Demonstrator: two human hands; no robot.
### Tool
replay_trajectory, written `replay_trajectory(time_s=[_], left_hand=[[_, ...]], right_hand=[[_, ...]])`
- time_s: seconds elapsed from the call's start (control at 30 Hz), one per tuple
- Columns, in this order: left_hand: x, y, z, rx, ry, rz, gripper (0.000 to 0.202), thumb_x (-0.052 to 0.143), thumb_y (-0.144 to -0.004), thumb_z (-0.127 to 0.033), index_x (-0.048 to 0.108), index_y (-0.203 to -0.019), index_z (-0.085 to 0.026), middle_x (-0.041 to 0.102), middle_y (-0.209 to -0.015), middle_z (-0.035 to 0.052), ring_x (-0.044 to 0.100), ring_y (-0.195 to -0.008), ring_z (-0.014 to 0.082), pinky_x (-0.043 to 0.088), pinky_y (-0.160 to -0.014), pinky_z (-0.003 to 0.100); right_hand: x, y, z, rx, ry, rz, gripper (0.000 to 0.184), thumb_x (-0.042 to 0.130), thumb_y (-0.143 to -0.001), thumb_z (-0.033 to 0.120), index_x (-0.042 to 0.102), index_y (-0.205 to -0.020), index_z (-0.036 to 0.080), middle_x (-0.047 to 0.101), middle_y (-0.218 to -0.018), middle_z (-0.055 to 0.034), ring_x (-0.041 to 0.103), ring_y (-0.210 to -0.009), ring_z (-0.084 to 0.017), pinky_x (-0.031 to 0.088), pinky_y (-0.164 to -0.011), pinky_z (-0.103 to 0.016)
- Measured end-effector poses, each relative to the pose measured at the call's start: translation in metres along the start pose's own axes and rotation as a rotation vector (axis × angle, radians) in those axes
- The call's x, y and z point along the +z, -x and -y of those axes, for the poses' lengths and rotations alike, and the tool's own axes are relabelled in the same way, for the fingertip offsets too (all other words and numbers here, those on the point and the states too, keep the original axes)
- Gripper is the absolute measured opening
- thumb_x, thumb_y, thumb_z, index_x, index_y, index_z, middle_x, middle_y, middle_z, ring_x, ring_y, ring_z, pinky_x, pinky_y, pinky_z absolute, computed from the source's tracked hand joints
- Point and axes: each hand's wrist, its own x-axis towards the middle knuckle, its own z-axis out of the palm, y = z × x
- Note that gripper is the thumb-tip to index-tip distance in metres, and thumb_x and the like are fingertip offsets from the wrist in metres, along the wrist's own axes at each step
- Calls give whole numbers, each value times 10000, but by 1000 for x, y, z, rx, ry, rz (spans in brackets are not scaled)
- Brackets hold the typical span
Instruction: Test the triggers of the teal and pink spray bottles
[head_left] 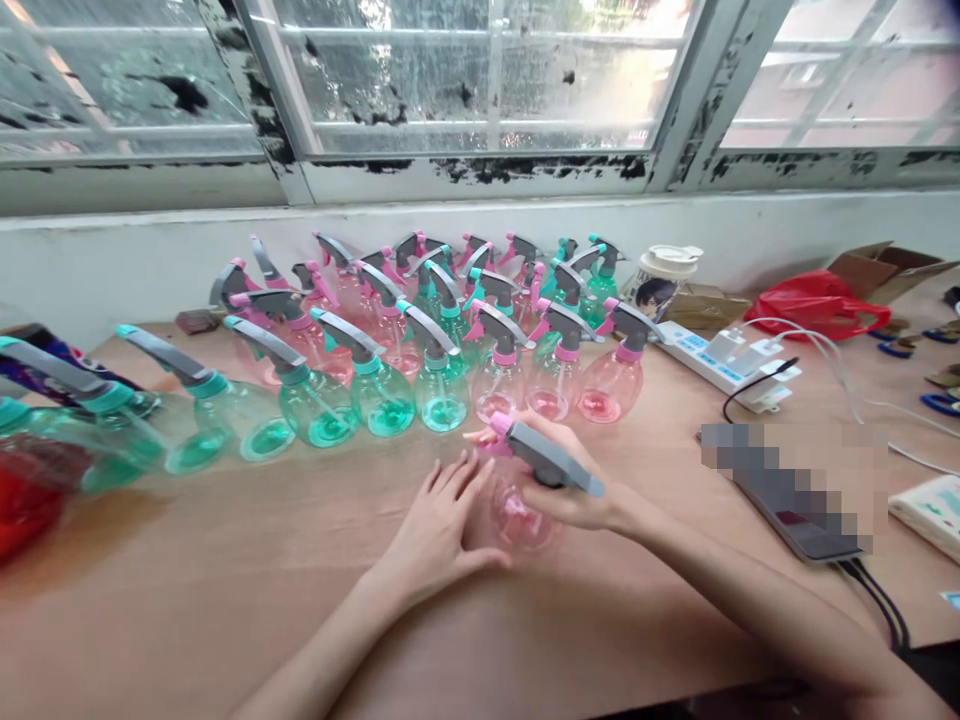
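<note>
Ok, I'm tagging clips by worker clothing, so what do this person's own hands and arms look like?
The left hand and right hand are ungloved, with no rings visible. Both arms are uncovered up to the picture's edge: no sleeve, watch or bracelet in view. Nails look short and unpainted.

Bare tabletop [225, 600] is left on the near side and to the left of the left hand [439, 535]. A clear strip is also seen between the right hand [577, 495] and the phone [802, 510]. The way forward is blocked by rows of spray bottles [442, 375], packed side by side from the left edge to the power strip [720, 360]. Only a narrow gap is left between the front row and the pink bottle [517, 515] gripped by the right hand. Passage to the right is hindered by the phone, its cables [877, 600] and a book [930, 510].
</note>
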Motion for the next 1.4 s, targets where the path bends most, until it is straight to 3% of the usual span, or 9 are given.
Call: replay_trajectory(time_s=[0.17,0.27,0.5,0.63,0.83,0.93,1.07,1.33,1.4], left_hand=[[0,0,12,-65,-169,30,966,514,-831,-779,318,-1526,-137,231,-1585,228,206,-1462,381,148,-1159,579],[-1,1,12,-64,-183,32,903,492,-861,-760,344,-1519,-159,226,-1593,208,196,-1468,365,146,-1164,565],[-1,1,11,-61,-200,35,832,493,-898,-709,342,-1521,-180,225,-1600,182,206,-1469,345,151,-1170,551],[-2,0,12,-59,-202,49,826,481,-907,-704,372,-1506,-147,229,-1595,198,223,-1461,361,150,-1168,562],[-3,0,13,-58,-219,49,804,459,-918,-704,387,-1497,-151,241,-1592,194,244,-1457,347,163,-1168,555],[-2,0,13,-53,-227,49,801,456,-921,-702,391,-1494,-146,253,-1589,192,243,-1458,344,164,-1170,547],[-1,-2,14,-50,-241,55,803,437,-927,-705,395,-1490,-134,276,-1580,194,244,-1457,348,171,-1168,553],[0,-2,15,-58,-264,46,798,379,-943,-713,373,-1498,-140,306,-1571,178,282,-1447,329,184,-1174,539],[0,-1,16,-57,-266,41,793,380,-945,-709,378,-1495,-138,297,-1574,181,284,-1446,329,192,-1173,537]], right_hand=[[-20,-1,-9,45,89,-104,420,487,-643,74,586,-1020,229,550,-717,46,390,-481,-80,367,-476,-215],[-27,-1,-15,29,126,-135,371,522,-696,90,591,-1030,237,561,-737,38,438,-519,-96,398,-520,-234],[-25,-1,-16,40,170,-196,205,662,-843,281,575,-1020,225,610,-763,42,496,-515,-91,437,-568,-256],[-23,1,-17,-26,185,-245,131,653,-865,281,565,-939,219,637,-824,16,581,-627,-116,460,-619,-259],[-23,2,-14,-53,176,-227,105,608,-894,244,522,-838,222,546,-718,39,527,-588,-104,427,-567,-243],[-21,4,-13,-5,146,-256,76,628,-878,235,567,-922,221,576,-731,32,531,-584,-109,448,-575,-252],[-16,8,-14,56,86,-307,206,612,-893,231,581,-1096,217,672,-911,-30,636,-783,-169,524,-732,-315],[-14,7,-13,-1,112,-315,180,602,-886,174,596,-1063,204,692,-975,-52,676,-842,-197,548,-794,-359],[-14,7,-15,-18,135,-315,152,606,-891,188,596,-1041,209,683,-917,-35,656,-749,-177,548,-731,-345]])
